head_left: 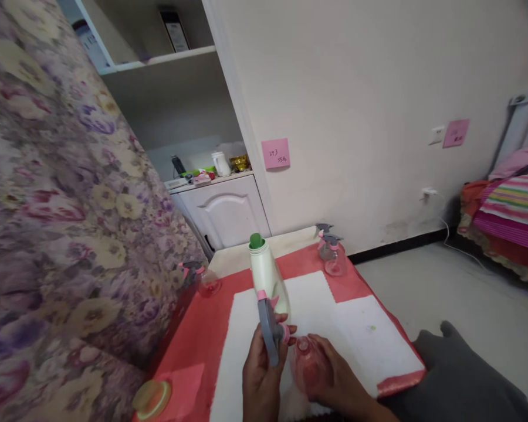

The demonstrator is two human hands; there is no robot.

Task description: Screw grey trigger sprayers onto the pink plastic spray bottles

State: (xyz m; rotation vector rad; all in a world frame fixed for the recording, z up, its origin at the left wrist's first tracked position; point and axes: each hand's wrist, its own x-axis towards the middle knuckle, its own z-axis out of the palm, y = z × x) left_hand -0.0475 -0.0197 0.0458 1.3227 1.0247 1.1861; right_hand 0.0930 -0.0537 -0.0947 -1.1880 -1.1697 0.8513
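My left hand (pixel 264 372) is closed around a grey and pink spray head (pixel 269 331), held upright over the white cloth. Beside it, my right hand (pixel 341 381) grips a clear pink-tinted spray bottle (pixel 308 366) whose neck is uncovered. The spray head and the bottle are apart. Just behind my left hand stands a tall pale green bottle (pixel 266 269) with a green piece (pixel 256 240) at its mouth; my hand partly hides its lower part.
Spray bottles stand at the table's back right (pixel 335 264) and back left (pixel 209 282). A round yellowish-lidded container (pixel 152 400) lies front left by a pink paper (pixel 187 390). White cloth (pixel 356 328) covers part of the red tabletop (pixel 229 299). A floral curtain (pixel 61 234) hangs left.
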